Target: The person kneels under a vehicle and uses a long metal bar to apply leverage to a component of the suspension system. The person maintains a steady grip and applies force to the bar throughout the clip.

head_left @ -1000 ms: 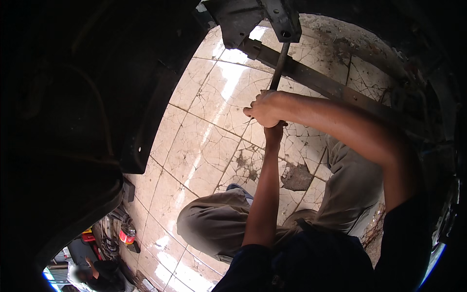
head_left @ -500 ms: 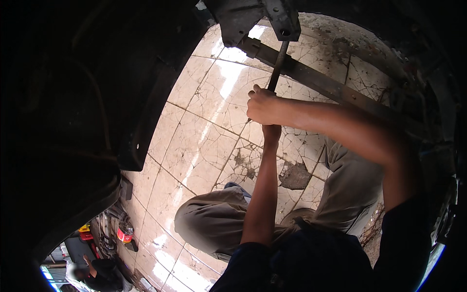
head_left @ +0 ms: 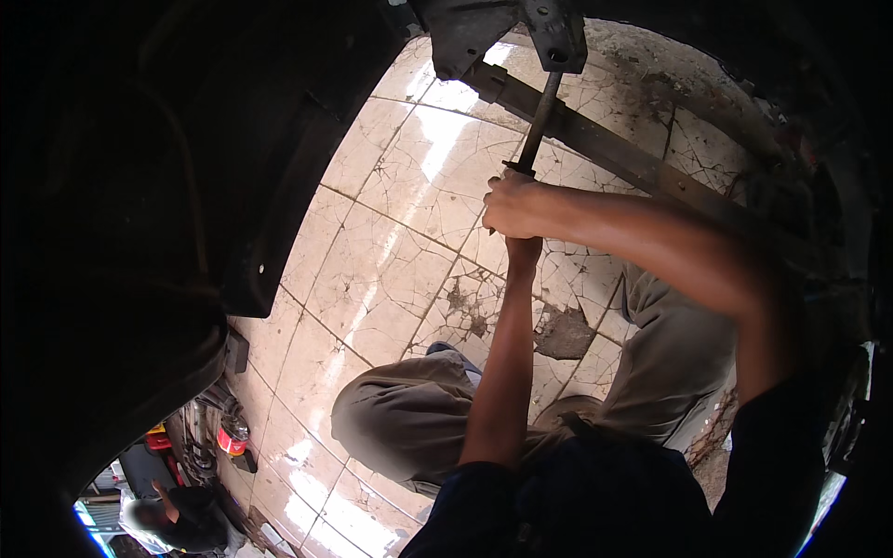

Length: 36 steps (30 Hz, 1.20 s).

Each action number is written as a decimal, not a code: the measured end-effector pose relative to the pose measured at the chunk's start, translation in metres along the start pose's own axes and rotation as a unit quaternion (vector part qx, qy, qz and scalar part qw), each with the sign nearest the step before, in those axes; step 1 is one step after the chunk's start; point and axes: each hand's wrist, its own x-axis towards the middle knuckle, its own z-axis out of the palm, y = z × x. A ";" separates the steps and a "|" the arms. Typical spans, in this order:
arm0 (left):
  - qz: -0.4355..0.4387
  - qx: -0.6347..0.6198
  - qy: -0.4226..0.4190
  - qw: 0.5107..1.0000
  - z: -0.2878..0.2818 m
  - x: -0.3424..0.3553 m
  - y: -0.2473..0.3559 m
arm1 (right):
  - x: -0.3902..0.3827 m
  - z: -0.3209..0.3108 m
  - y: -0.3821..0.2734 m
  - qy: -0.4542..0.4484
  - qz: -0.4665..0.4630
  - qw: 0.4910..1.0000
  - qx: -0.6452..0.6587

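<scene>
The long-handled tool (head_left: 538,126) is reaching up from the fingers into the dark bracket (head_left: 555,33) above. The right hand (head_left: 514,206) and left hand (head_left: 523,249) are clamping its handle. The fastening work seems unfinished; the flat bar (head_left: 642,163) is crossing just behind.

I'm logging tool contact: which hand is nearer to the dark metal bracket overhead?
Right. The right hand grips the tool handle uppermost, just below the bracket. The left hand sits under the right one, farther down the handle.
</scene>
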 end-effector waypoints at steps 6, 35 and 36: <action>-0.003 0.016 0.009 1.000 -0.011 -0.002 -0.005 | 0.002 -0.042 -0.013 -0.108 -0.023 0.994 0.019; -0.025 -0.012 0.005 1.000 -0.008 0.005 -0.005 | 0.017 -0.049 -0.018 -0.155 0.018 0.988 -0.005; -0.028 -0.004 0.009 1.000 -0.015 0.003 -0.010 | 0.021 -0.051 -0.021 -0.153 0.002 0.988 -0.002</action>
